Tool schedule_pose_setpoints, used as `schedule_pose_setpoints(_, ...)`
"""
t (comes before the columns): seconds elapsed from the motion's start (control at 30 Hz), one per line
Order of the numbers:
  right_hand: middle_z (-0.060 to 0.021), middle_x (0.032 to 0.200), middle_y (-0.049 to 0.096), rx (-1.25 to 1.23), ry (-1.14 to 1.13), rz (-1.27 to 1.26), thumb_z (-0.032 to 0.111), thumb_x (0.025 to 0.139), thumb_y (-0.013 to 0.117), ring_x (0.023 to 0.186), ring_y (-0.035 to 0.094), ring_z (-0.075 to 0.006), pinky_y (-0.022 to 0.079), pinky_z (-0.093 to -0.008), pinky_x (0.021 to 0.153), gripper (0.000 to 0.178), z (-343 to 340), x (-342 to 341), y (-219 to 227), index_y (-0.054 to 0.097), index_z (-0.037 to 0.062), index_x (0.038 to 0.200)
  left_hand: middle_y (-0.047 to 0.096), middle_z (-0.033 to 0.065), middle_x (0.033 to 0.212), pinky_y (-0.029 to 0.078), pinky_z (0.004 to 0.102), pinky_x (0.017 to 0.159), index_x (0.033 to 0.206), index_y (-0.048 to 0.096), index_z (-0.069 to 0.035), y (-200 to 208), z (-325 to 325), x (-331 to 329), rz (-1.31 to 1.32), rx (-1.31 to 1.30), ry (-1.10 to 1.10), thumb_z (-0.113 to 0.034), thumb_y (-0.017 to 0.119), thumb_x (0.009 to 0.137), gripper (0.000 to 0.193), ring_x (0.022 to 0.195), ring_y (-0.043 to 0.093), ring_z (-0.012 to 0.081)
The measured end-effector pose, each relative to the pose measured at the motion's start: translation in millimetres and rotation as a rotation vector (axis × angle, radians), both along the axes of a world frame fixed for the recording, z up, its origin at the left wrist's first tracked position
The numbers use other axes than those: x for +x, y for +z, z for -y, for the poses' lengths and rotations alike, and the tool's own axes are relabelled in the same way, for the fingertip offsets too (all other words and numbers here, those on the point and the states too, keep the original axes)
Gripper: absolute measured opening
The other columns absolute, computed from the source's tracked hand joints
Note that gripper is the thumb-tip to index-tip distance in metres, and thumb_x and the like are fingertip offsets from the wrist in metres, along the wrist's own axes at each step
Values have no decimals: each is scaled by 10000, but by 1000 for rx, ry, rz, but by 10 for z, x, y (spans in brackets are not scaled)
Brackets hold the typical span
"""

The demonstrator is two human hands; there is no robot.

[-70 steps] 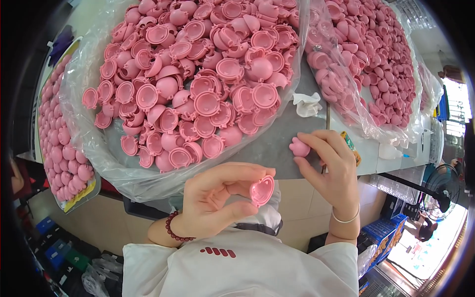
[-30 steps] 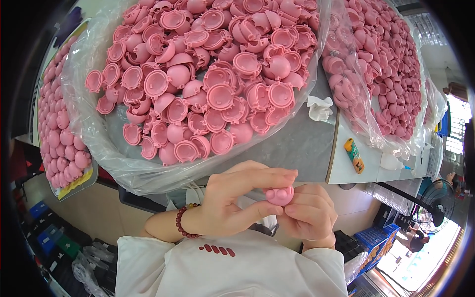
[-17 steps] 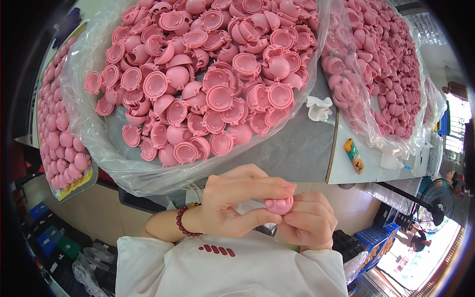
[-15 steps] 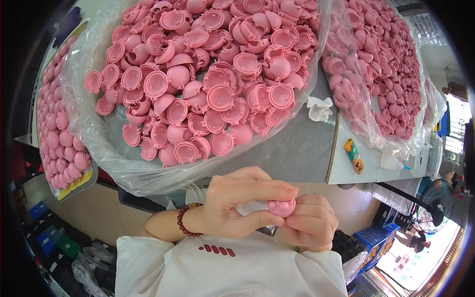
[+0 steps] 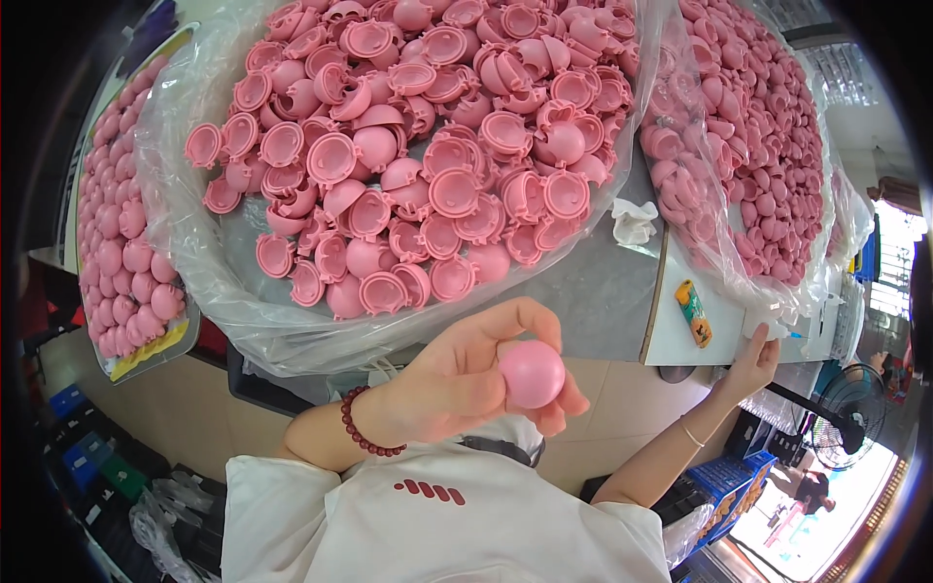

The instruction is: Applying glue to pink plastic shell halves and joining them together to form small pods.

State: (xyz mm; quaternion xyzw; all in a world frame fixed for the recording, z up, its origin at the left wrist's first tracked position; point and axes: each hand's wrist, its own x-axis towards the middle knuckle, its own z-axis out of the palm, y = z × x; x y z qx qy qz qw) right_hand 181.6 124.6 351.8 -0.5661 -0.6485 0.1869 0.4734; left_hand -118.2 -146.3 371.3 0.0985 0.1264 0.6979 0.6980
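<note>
A smooth, round pink ball [image 5: 532,374] sits in the fingers of my left hand [image 5: 452,381], raised above my lap near the table's front edge. That hand is closed around it, its thumb on the near side. My right hand [image 5: 753,364] is stretched out to the right, over the front edge of the white table. Its fingers are extended, with the tips at a thin white scrap [image 5: 768,324]; I see nothing held between them. Beyond my left hand, a heap of pink half-shells [image 5: 452,192] lies on a clear plastic bag [image 5: 267,335].
A second plastic-lined heap of pink shells [image 5: 768,165] stands at the right. Rounded pink pieces [image 5: 131,257] fill a tray at the left. An orange-and-green lighter-shaped item [image 5: 693,314] and a crumpled white tissue [image 5: 634,222] lie between. A black fan [image 5: 846,418] stands at right.
My right hand has left the pink ball and swung out right to the white scrap. My left hand keeps the ball, now turned to a smooth side and moved slightly left and up.
</note>
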Motion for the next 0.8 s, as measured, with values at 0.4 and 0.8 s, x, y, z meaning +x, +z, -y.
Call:
schedule_pose_setpoints(0.4, -202, 932, 576, 209, 473, -79, 336, 845, 457, 881, 541, -235, 430, -301, 755, 405, 959, -1117, 334, 434, -58, 934, 573, 135, 845, 463, 316, 676, 997, 484, -45, -65, 57, 12, 1, 69, 74, -237, 719, 678, 441, 790, 562, 216)
schedule_pose_setpoints(0.8, -212, 1088, 519, -210, 958, 164, 188, 763, 519, 1031, 464, -393, 314, -417, 908, 382, 1243, -1914, 375, 415, -60, 1035, 582, 167, 923, 464, 300, 659, 937, 551, -27, -59, 102, -61, -1055, 206, 712, -9, 776, 543, 453, 818, 567, 246)
